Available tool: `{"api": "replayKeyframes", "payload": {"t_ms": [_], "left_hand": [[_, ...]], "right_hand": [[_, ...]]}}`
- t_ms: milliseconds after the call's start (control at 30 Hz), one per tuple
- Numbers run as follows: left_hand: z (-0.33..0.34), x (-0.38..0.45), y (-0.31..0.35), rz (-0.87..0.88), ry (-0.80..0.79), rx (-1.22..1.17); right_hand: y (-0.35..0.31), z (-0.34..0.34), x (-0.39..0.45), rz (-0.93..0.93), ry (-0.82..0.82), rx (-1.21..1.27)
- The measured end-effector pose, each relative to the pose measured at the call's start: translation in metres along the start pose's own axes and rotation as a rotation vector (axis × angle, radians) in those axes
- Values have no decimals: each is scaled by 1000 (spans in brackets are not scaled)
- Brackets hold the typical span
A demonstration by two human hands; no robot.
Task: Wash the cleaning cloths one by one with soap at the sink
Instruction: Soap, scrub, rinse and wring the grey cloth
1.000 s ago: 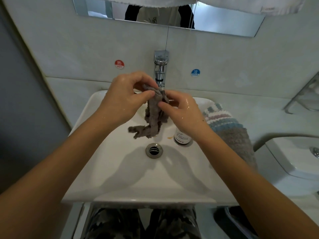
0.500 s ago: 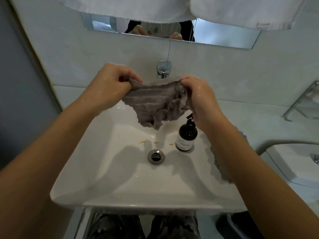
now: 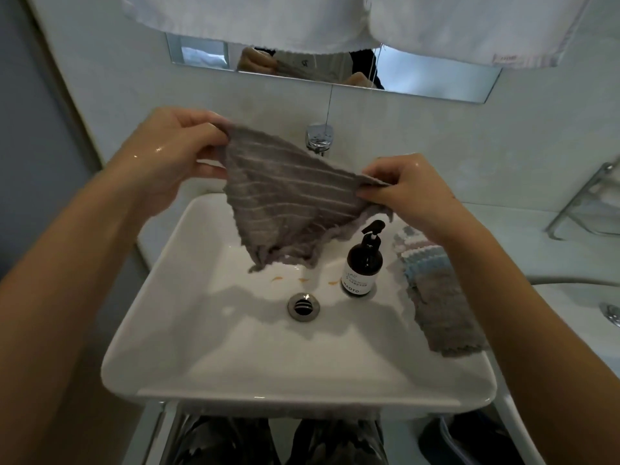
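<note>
Hands: left hand [image 3: 174,156] and right hand [image 3: 402,193] pinch opposite corners of the grey cloth [image 3: 285,203].
Why: spread over the sink [image 3: 201,364] — likely checking it.

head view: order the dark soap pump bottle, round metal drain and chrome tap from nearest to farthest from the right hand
1. Dark soap pump bottle, just below the right hand, standing in the white sink.
2. Chrome tap, up and left on the back wall.
3. Round metal drain, lowest, mid-basin.
</note>
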State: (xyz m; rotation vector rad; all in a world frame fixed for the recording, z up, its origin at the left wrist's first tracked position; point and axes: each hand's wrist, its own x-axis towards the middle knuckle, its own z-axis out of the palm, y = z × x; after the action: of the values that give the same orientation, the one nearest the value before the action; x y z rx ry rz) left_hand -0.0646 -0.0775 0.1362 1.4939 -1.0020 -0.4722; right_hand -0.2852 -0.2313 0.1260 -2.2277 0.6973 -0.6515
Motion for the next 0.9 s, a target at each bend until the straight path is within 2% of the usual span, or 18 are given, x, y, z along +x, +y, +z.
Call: {"api": "replayKeyframes", "payload": {"t_ms": [167,300,400,467,533,633,667,733,800,900], "left_hand": [[-6,5,5,43,104,124],[-8,10,1,-17,176,113],[-12,11,-4,-116,109,-59],[-12,9,-10,-118,51,-83],[-9,8,-15,-84,78,-50],[-3,11,-15,-1,236,102],[-1,13,-13,37,276,160],[1,14,-11,112,336,226],[3,17,-11,138,348,310],[9,22,-15,32,334,259]], "right_hand": [[2,-9,2,-9,60,62],[4,-14,2,-32,97,226],[7,-15,2,33,107,480],[7,-12,4,73,143,515],[6,-8,7,58,219,346],[12,-2,12,-62,291,-120],[13,1,12,-73,312,-146],[14,5,13,-41,362,14],[9,8,11,107,336,310],[7,7,11,324,216,693]]}}
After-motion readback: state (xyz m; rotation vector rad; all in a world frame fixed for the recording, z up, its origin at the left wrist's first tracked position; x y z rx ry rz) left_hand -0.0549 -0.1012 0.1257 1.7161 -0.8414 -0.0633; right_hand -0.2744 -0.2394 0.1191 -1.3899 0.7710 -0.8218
